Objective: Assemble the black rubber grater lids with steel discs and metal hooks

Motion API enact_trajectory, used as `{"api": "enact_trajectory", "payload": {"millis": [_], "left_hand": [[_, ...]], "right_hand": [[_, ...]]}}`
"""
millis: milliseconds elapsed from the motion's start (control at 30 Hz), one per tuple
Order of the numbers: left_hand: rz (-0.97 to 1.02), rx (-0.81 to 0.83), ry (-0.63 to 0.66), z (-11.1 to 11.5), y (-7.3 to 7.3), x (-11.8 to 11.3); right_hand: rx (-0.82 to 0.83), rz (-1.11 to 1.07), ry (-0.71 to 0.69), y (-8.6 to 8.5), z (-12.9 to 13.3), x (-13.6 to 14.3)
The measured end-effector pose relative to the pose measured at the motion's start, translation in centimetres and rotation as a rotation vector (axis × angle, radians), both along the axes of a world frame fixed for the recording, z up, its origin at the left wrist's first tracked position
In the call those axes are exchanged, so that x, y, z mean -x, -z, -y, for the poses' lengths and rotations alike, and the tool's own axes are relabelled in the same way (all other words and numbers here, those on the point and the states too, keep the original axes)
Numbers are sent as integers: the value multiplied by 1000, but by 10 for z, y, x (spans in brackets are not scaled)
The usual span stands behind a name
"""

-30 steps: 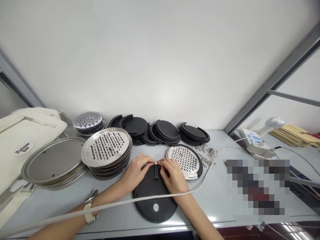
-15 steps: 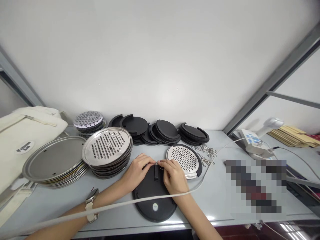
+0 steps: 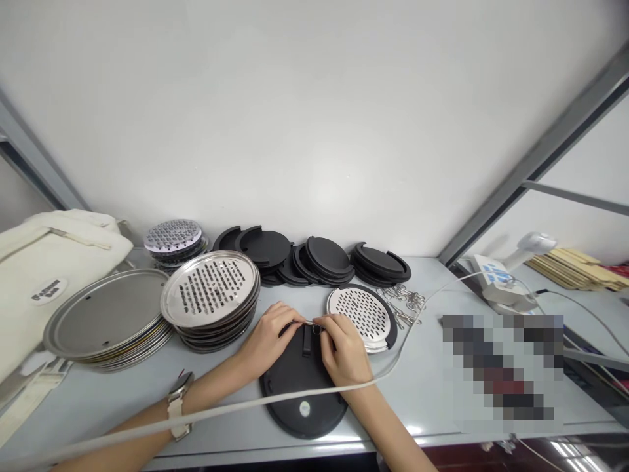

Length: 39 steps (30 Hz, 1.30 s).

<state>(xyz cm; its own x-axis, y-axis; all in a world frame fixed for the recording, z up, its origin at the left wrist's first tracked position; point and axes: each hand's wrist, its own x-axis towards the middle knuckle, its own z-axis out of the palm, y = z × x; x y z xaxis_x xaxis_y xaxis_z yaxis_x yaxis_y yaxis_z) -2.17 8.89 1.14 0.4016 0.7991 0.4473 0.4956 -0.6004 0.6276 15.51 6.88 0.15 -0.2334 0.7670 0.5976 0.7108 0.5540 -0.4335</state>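
A black round plate (image 3: 299, 387) with a pale round sticker and a short black strip lies near the table's front edge. Over its far rim, my left hand (image 3: 276, 334) pinches one end of a small metal hook (image 3: 309, 322). My right hand (image 3: 343, 344) is closed on the hook's other end, where a small ring shows under the fingers. Just beyond my right hand lies a perforated silver disc (image 3: 361, 314) in a black rim. Several metal hooks (image 3: 405, 298) are heaped to its right.
Stacks of silver discs (image 3: 211, 288) and grey trays (image 3: 108, 311) stand at the left beside a cream bag (image 3: 63, 262). Black holders (image 3: 327, 255) line the wall. A white cable (image 3: 236, 410) crosses above my forearms. A white device (image 3: 501, 285) stands right.
My fingertips are slightly farther apart, and more of the metal hook shows between them. Both hands otherwise stay over the plate's far rim.
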Motion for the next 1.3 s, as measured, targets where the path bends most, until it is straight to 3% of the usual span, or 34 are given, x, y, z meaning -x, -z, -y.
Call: {"api": "enact_trajectory", "payload": {"millis": [733, 1300], "left_hand": [[-2, -18, 6, -1, 2, 1], [19, 38, 33, -4, 5, 0]], "right_hand": [[32, -11, -11, 1, -1, 0], [28, 161, 39, 3, -2, 3]]}}
